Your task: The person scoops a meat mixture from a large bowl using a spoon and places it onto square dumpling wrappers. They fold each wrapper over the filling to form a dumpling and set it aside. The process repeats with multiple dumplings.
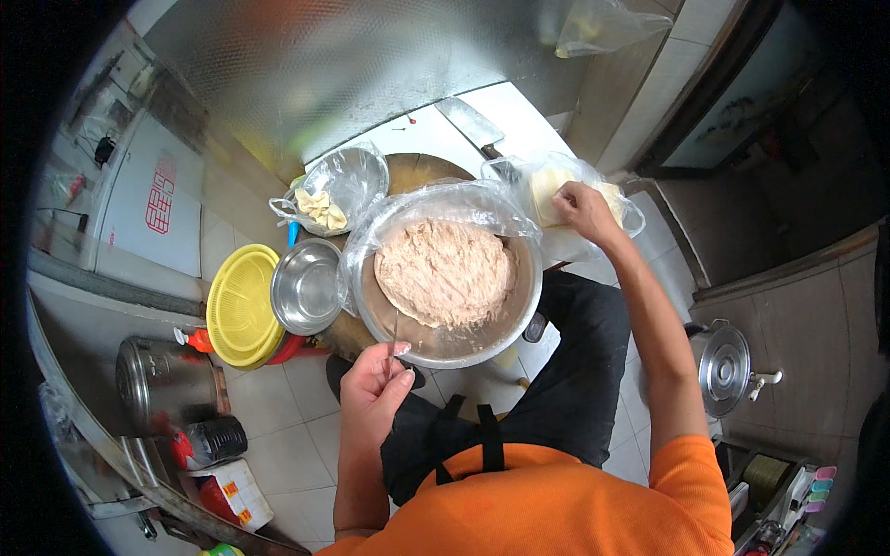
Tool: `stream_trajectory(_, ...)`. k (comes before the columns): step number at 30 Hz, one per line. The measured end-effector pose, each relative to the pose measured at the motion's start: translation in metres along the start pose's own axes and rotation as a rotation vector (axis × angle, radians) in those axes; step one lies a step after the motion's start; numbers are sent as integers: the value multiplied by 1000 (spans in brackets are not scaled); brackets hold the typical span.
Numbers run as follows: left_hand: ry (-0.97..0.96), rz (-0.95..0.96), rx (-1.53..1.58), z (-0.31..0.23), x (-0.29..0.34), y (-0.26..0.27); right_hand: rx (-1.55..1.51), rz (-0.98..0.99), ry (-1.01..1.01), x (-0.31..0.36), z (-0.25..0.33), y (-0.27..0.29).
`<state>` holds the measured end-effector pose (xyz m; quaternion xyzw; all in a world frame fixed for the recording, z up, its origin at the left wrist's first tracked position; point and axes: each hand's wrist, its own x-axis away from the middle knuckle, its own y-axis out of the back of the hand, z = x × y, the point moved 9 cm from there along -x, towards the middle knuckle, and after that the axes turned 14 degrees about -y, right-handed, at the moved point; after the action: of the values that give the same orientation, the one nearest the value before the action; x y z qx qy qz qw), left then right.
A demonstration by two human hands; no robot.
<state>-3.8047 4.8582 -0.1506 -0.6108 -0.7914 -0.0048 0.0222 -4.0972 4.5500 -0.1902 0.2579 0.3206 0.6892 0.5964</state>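
A large steel bowl (431,347) is lined at its far side with clear plastic and holds pale pink minced filling (445,273). My left hand (373,382) is at the bowl's near rim, pinching a thin metal stick (395,332) that points up toward the filling. Right of the bowl, a stack of pale dough wrappers (547,196) lies in an open plastic bag (567,243). Over that stack, my right hand (586,208) has its fingers closed on the wrappers' edge; the fingertips are partly hidden. Folded wontons (320,208) sit in a plastic-lined steel bowl (366,171) at the far left.
A small steel bowl (306,287) and a yellow colander (243,306) stand to the left. Behind are a round wooden board (422,171) and a cleaver (468,122) on a white surface. A lidded pot (723,366) is on the right; another pot (167,380) stands at lower left.
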Motion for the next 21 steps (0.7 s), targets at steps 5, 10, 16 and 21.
stream_trajectory(5,-44,34,38,-2,-1,-7,209,76,80,14,12,-20)
stream_trajectory(10,-27,47,28,0,1,-5,267,-5,139,13,12,-23)
stream_trajectory(16,-5,33,47,6,4,-1,-383,57,-323,-15,-50,4)
stream_trajectory(21,23,97,81,7,3,-11,-468,-19,-295,-20,-41,38)
